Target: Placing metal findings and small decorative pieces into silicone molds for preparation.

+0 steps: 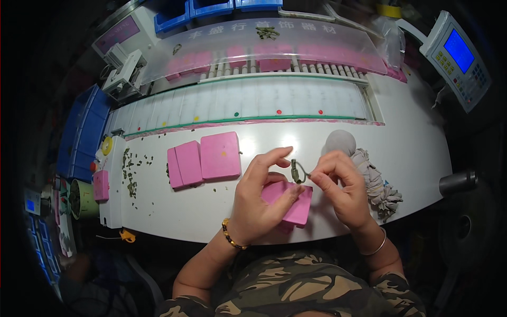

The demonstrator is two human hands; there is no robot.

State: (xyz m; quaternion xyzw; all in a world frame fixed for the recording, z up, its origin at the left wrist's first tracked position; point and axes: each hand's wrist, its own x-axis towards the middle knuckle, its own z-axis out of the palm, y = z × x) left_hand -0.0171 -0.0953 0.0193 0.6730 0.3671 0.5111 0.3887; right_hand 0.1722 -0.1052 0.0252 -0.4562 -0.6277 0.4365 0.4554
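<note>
Near the table's front edge, my left hand [257, 198] is closed around a pink rubber mould [301, 210], with the thumb pressed on its top. Its index finger stretches out above the block. A small dark green ring-shaped piece, perhaps wax, [294, 170] stands upright at the mould's far edge. My right hand [342, 187] pinches the thin loop of this green piece between thumb and fingertip. Further left lie more pink mould blocks [219, 156] on the white table. Part of another pink piece shows beneath the held mould.
Green scraps [130, 174] litter the table's left side. A grey ball [340, 141] and a crumpled grey cloth [375, 185] lie beside my right hand. Across the back runs a white panelled strip [222, 103]; a control panel with a blue screen [458, 55] stands at far right.
</note>
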